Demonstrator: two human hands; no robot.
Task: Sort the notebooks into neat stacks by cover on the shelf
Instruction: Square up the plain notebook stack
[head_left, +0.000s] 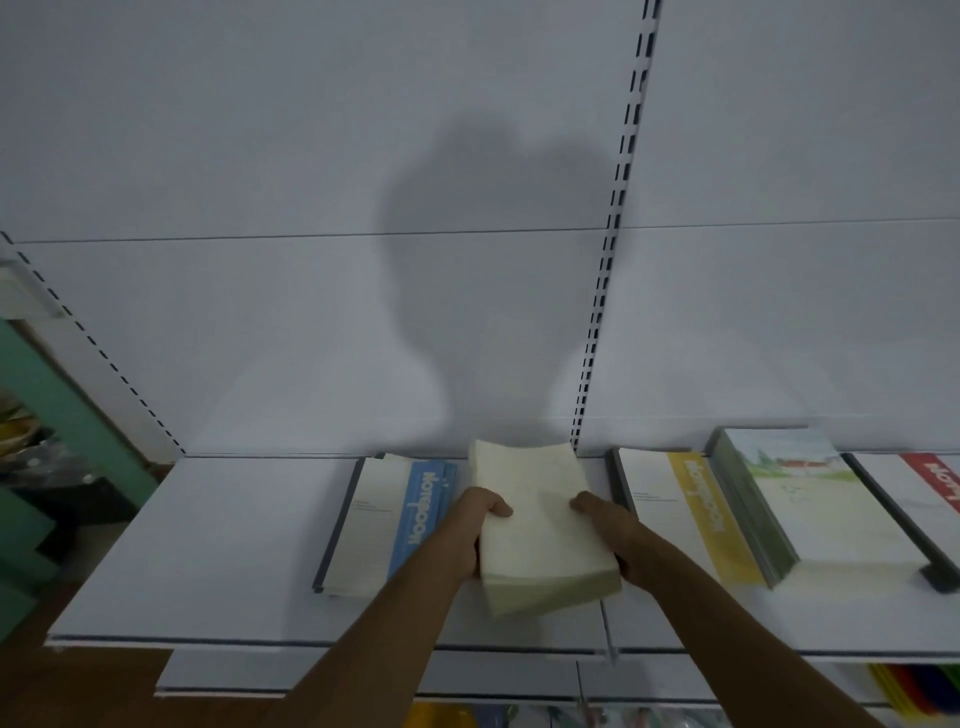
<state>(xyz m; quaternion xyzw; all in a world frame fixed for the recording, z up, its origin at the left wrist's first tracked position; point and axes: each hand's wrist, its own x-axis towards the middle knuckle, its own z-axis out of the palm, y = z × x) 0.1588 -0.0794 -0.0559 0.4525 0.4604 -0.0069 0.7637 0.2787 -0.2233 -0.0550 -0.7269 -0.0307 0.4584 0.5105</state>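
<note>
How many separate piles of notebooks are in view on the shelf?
5: blue-band pile at left, plain cream pile held between both hands at center, then yellow-band pile, landscape-cover pile and red-band pile at right, partly cropped.

Cream notebook stack (540, 525) above shelf (208, 545)

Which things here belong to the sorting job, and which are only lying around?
Job: cream plain-covered notebook stack held by left hand and right hand; blue-band notebooks; yellow-band notebooks; landscape-cover stack; red-band notebook; white shelf.

Around: colourful folders below.
</note>
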